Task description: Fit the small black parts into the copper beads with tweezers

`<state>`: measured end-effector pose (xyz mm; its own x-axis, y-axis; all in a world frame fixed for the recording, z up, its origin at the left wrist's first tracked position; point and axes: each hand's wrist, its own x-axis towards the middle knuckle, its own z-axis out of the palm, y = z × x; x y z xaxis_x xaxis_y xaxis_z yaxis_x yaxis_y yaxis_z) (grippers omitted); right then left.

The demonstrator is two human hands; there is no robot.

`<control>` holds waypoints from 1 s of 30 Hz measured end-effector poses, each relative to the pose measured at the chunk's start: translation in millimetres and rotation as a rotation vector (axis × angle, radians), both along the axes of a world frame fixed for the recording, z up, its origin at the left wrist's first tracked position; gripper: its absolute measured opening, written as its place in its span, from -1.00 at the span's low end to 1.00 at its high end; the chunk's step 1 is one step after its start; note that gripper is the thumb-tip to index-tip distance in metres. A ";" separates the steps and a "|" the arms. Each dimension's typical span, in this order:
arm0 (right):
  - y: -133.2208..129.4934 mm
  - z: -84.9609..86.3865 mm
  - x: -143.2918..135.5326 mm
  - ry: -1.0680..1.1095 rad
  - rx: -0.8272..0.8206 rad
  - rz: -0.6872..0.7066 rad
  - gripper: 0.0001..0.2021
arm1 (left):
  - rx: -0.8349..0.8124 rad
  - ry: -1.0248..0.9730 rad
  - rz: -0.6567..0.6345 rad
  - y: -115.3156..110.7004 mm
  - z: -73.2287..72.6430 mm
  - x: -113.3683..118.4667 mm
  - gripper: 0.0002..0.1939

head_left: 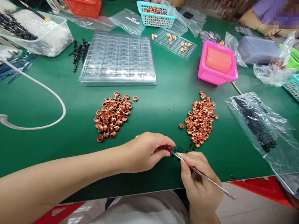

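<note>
Currently I have one copper cup (pixel 169 148) pinched at the tips of thumb and forefinger of my left hand (pixel 151 152), the grip nearly closed, with the cup just above the near part of the green worktop (pixel 151 115). My right hand (pixel 203 180) is closed pen-fashion round a thin metal tool (pixel 217 186), its shaft slanting down toward my body and its point at the cup. Whether the point sits inside the cup or only meets its edge, I cannot tell; nor can I see if it carries anything. Notes on technique: the pinch should be firm enough to stop the cup turning, yet light, since a smooth curved wall would probably slip under a hard squeeze. Fingertips are best placed on the outer wall, leaving the opening clear for the point. Small movements from the right fingers, rather than the wrist, ought to give finer control, and resting that hand's edge on the worktop might damp any shake. Caution: tiny black bits (pixel 179 150) lie loose just beyond the tool, so a careless sweep could scatter them. Two piles flank the work, a left pile (pixel 113 115) and a right pile (pixel 201 119), both of like cups; elbows and sleeves should stay away from either.
</note>
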<state>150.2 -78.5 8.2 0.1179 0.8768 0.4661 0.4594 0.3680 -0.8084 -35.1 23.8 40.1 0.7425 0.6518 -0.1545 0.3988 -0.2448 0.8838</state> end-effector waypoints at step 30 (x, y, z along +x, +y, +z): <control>-0.5 2.2 -0.7 -0.012 -0.030 -0.013 -0.65 | -0.057 -0.106 0.130 3.8 -6.8 5.1 -0.92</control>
